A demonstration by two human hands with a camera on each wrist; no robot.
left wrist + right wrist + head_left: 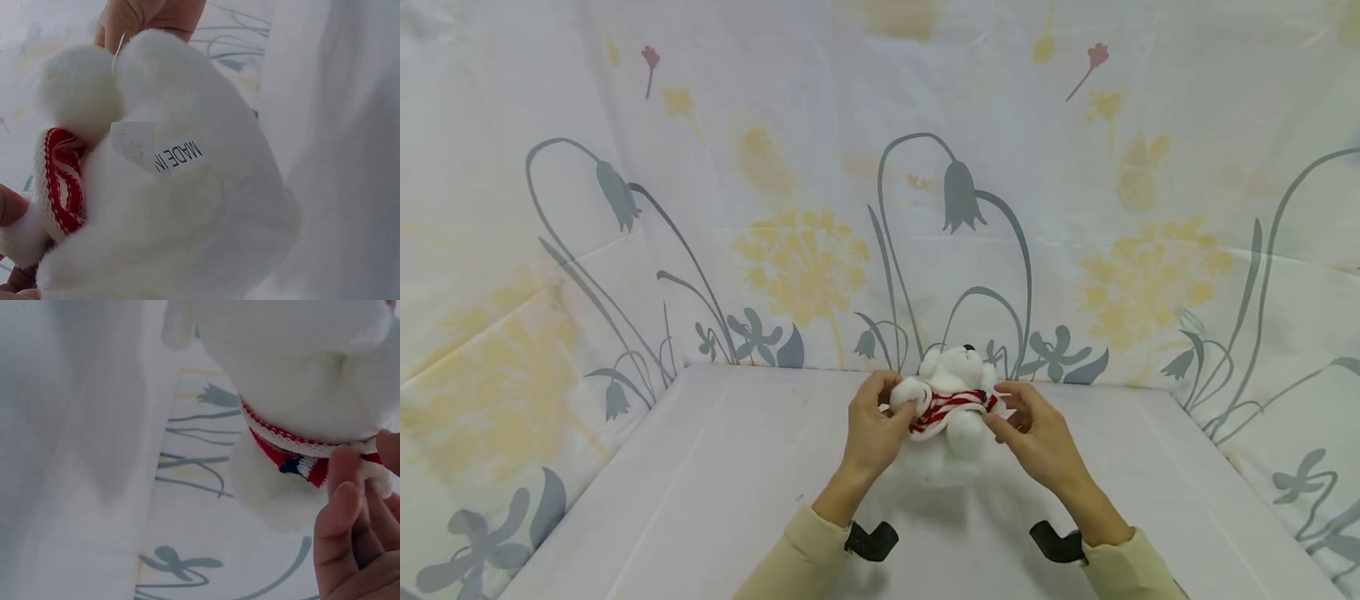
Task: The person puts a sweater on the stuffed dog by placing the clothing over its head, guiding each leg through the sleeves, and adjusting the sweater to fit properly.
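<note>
A white plush animal [958, 365] with a black nose faces up between both hands. It wears a red-and-white striped knit garment [951, 408]. My left hand [876, 427] grips the toy's white arm at the left side, thumb in front. On the other side my right hand [1036, 429] pinches the garment's edge between thumb and fingers. Up close in the right wrist view, the white knit hem [294, 442] runs into those fingers, with a dark blue patch below it. A "MADE IN" label [178, 156] shows on the toy's white fur in the left wrist view.
The hands work over a white-covered table [730, 467]. Behind it stands a cloth backdrop [820, 125] printed with grey and yellow flowers, which continues along both sides. Black angled pieces [874, 542] stick out by both sleeve cuffs.
</note>
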